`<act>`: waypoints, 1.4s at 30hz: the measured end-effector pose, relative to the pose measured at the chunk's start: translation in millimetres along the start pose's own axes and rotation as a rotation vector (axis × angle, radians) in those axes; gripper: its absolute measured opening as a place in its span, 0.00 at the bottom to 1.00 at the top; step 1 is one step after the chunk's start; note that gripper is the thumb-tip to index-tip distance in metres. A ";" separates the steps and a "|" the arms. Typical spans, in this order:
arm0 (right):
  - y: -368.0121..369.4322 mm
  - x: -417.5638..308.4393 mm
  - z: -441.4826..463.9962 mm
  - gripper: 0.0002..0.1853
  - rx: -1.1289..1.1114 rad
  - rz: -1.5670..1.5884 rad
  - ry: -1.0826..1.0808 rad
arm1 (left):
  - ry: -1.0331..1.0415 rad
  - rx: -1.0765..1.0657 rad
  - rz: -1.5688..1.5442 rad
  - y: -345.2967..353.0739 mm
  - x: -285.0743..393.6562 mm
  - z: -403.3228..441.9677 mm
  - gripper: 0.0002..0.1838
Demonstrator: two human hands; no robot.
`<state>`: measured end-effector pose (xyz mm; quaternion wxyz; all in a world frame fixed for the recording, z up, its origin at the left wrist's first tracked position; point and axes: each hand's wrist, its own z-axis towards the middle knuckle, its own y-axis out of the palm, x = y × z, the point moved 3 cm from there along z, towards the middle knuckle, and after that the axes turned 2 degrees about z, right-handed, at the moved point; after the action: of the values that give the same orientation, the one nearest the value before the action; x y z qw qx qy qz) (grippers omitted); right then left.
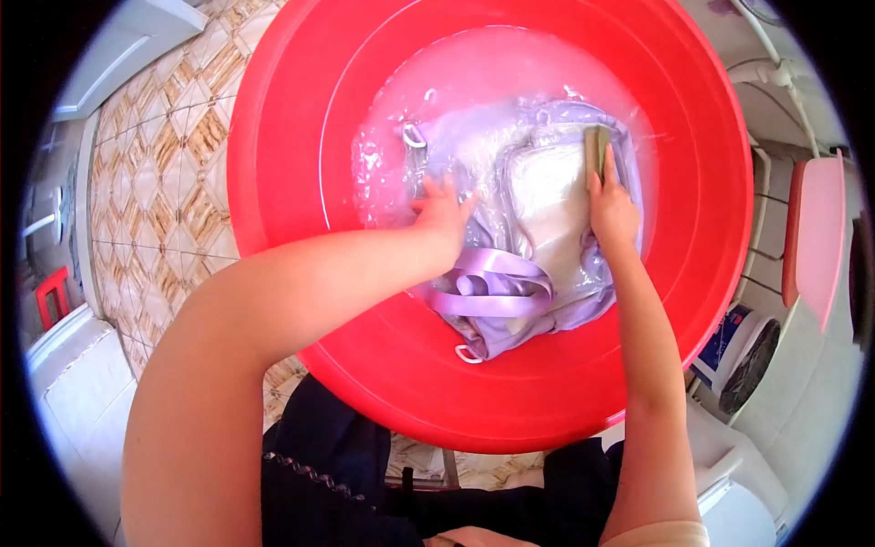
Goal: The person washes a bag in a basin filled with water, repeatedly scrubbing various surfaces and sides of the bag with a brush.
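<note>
A light purple bag (556,205), apparently a backpack, lies soaked in shallow soapy water inside a big red basin (301,182). Its wide purple strap (497,301) loops up on the near side. My left hand (444,219) rests on the left part of the bag, fingers spread, their tips partly in the water. On the bag's right side, my right hand (612,210) grips an olive-brown oblong block (597,150) against the fabric. Whether the block is a brush or a soap bar I cannot tell. A buckle (414,137) shows at the bag's far left.
Patterned tiles (155,182) cover the floor on the left. A pink basin (820,232) and a blue-and-white bucket (734,351) stand by a metal rack at the right. A small red stool-like object (53,296) is at far left.
</note>
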<state>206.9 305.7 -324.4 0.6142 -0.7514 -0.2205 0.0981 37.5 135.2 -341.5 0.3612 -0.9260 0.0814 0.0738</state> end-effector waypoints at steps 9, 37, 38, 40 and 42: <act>-8.2 -55.8 22.2 0.30 0.024 0.251 -0.032 | 0.528 -0.205 0.063 -25.6 72.5 -47.0 0.38; -12.6 -55.1 6.7 0.28 0.039 0.043 -0.125 | 0.352 0.026 -0.190 -13.0 7.1 -10.1 0.43; -14.4 -66.3 -5.1 0.27 -0.004 0.088 -0.175 | 0.359 -0.021 -0.200 -12.3 6.1 -8.4 0.43; -12.1 -78.8 -39.8 0.27 0.005 0.019 -0.346 | 0.362 -0.077 -0.219 -7.9 6.1 -7.6 0.42; -2.7 -79.1 -42.3 0.26 0.005 -0.041 -0.511 | 0.382 -0.014 -0.200 -5.9 8.0 -9.8 0.42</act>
<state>154.1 233.2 -322.0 0.5424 -0.6960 -0.3833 0.2729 47.3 132.0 -332.0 0.3384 -0.9291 0.0558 -0.1387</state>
